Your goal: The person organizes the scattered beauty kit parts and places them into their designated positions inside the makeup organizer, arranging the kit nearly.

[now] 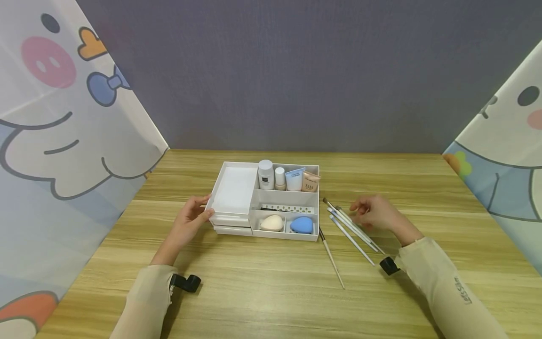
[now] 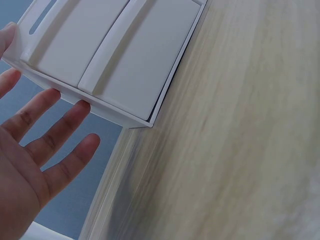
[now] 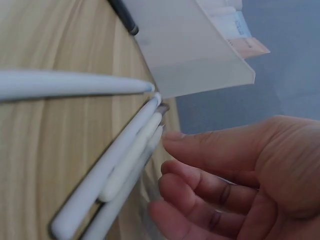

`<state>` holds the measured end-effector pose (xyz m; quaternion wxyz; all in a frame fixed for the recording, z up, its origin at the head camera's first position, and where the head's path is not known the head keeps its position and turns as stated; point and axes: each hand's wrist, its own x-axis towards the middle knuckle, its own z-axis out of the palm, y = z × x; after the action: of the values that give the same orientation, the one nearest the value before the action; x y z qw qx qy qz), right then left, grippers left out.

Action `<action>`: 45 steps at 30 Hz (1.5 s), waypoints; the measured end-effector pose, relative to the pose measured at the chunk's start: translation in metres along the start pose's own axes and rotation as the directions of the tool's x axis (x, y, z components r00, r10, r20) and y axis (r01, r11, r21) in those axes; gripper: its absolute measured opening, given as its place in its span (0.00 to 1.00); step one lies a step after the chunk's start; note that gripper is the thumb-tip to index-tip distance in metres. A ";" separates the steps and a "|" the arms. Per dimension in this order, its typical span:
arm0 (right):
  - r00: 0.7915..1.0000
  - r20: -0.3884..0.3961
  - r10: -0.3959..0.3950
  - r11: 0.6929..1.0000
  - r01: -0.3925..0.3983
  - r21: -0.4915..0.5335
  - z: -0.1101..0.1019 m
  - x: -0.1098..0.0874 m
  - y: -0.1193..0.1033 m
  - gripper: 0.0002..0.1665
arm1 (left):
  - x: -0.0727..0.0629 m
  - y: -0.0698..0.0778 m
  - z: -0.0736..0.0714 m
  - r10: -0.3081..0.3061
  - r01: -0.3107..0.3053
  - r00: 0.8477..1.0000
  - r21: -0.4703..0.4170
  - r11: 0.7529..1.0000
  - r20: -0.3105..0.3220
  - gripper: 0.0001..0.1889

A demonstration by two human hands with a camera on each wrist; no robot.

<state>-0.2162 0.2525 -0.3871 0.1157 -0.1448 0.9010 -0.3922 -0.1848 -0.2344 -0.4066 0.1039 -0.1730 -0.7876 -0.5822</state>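
Note:
A white organizer (image 1: 285, 238) stands on the wooden table. My left hand (image 1: 192, 217) rests at its left side, thumb by the front corner. In the left wrist view, the fingers (image 2: 70, 117) are spread and fairly straight, with fingertips right at the box's edge. Several makeup brushes (image 1: 351, 240) with pale handles lie in a loose bundle right of the organizer. Over their far right side hovers my right hand (image 1: 374, 214), fingers loosely bent; the right wrist view shows its thumb close to the brush ends (image 3: 160, 97) and nothing held.
In the organizer stand a white bottle (image 1: 266, 176), a smaller bottle (image 1: 280, 178), a blue-white tube (image 1: 294, 179) and a beige tube (image 1: 310, 182). A cream sponge (image 1: 272, 223) and a blue sponge (image 1: 302, 225) sit in front. One separate brush (image 1: 332, 259) lies near the organizer's right corner.

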 end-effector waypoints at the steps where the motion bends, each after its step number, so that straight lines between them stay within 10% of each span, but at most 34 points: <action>1: 1.000 0.007 0.009 1.000 -0.009 0.000 0.000 0.000 0.002 0.16 | 0.000 0.000 0.000 0.000 0.000 1.000 0.001 1.000 -0.001 0.13; 45: 0.989 0.087 0.120 0.991 -0.114 -0.071 0.006 0.010 0.002 0.16 | 0.000 0.000 0.001 -0.029 0.029 1.000 0.015 0.999 -0.002 0.14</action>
<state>-0.2243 0.2461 -0.3936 0.1745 -0.1132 0.9142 -0.3478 -0.1845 -0.2336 -0.4064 0.0975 -0.1600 -0.7943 -0.5779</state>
